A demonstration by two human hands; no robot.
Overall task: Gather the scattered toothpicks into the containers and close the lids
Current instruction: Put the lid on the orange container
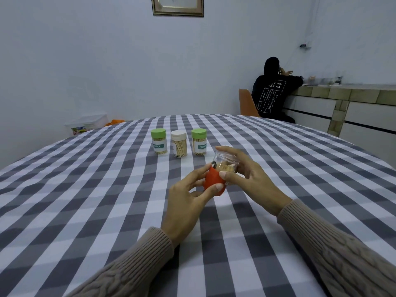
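The left hand (188, 198) fingers are pinching the red round lid (214, 183) while the right hand (248, 174) fingers are clamping the clear plastic toothpick container (226, 160); tilted so, a loose lid risks spilling the toothpicks.

Clear toothpick jar (227, 160), tilted, red lid (213, 183); gripped by left hand (188, 200) and right hand (248, 179), above checked tablecloth (85, 189). Behind: three closed containers (179, 143).

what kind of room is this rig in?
Probably a home dining room or kitchen corner: a large table under a grey-and-white checked tablecloth, a tiled counter with white cabinet fronts along the right wall, and a framed picture on the pale wall.
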